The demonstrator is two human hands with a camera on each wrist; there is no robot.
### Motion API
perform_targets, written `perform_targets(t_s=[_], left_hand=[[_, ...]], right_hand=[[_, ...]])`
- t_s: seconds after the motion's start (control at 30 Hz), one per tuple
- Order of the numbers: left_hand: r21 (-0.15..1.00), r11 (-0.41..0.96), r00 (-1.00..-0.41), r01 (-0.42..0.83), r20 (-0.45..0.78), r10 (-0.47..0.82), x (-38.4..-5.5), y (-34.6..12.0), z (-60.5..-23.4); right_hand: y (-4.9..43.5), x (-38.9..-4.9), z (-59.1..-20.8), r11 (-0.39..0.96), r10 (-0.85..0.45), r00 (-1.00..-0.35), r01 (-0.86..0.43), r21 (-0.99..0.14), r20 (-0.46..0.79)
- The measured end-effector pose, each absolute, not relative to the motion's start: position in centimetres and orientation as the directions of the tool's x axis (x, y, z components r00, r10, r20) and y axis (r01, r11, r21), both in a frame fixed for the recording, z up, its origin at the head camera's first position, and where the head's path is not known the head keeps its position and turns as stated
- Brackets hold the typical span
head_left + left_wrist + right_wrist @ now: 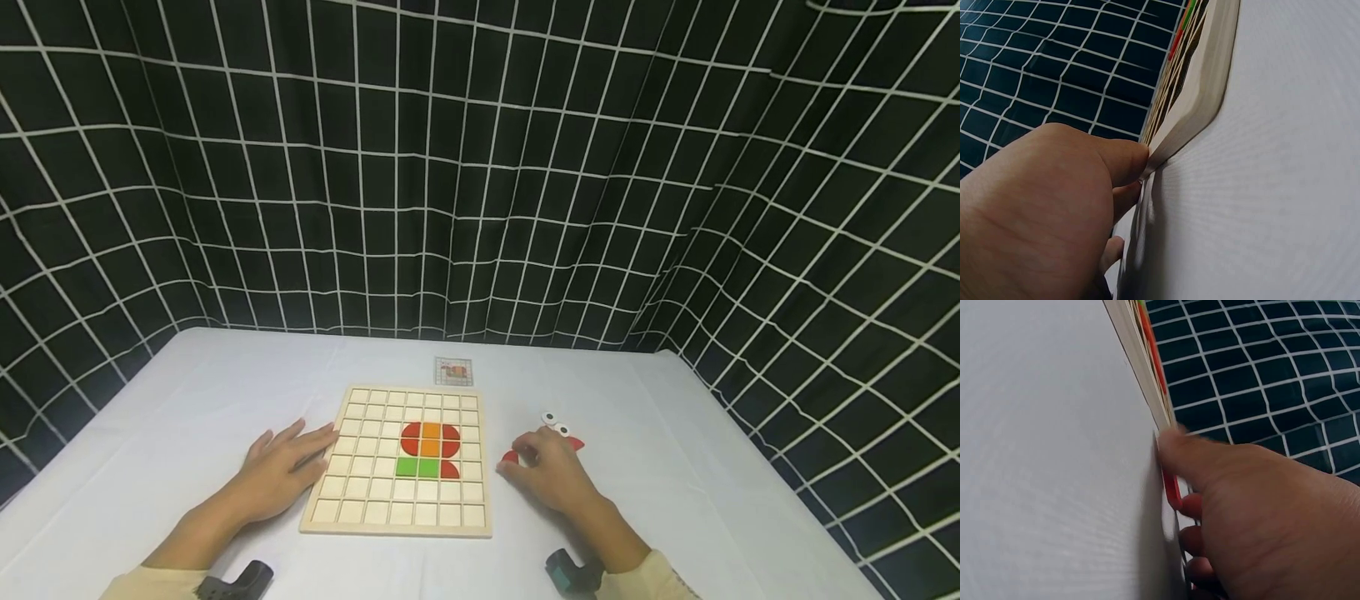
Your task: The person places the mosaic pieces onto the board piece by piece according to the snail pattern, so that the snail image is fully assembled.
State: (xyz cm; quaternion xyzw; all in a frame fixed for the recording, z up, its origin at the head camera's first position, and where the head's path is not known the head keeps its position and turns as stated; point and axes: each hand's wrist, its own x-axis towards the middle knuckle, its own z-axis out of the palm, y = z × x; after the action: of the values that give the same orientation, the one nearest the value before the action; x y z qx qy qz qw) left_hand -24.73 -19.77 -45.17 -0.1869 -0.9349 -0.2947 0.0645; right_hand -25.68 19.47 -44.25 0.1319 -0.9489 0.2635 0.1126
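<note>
Board (pixel 375 487) sits part-filled on worktop (pixel 690 517), coloured pieces (pixel 431 439) placed, 2 eye pieces (pixel 550 417) and 1 red piece (pixel 577 443) unplaced, right hand (pixel 553 475) pinching another red piece (pixel 510 457), left hand's (pixel 276 479) fingers spread at board edge.

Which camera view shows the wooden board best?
The head view: it shows nearly the whole board from above, with its grid and coloured pieces. The left wrist view shows mostly one corner; the right wrist, a thin slanted strip.

Card (pixel 453 372) behind board (pixel 377 490); loose pieces (pixel 576 443) right.
</note>
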Motion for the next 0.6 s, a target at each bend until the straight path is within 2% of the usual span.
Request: perform_targets(t_s=[0.17,0.43,0.6], left_hand=[[0.528,0.756,-0.922,0.388,0.232,0.311,-24.63,-19.85,-45.25],[0.527,0.756,-0.922,0.388,0.231,0.312,-24.68,-20.02,-45.34],[0.527,0.756,-0.922,0.387,0.232,0.310,-24.68,-20.14,-45.44]], right_hand=[[19.22,-25.56,-44.16,0.819,-0.221,-0.933,-0.336,-0.466,0.286],[18.92,-25.68,-44.51,0.865,-0.144,-0.941,-0.270,-0.423,0.308],[18.88,-25.71,-44.58,0.870,-0.163,-0.933,-0.289,-0.399,0.321]])
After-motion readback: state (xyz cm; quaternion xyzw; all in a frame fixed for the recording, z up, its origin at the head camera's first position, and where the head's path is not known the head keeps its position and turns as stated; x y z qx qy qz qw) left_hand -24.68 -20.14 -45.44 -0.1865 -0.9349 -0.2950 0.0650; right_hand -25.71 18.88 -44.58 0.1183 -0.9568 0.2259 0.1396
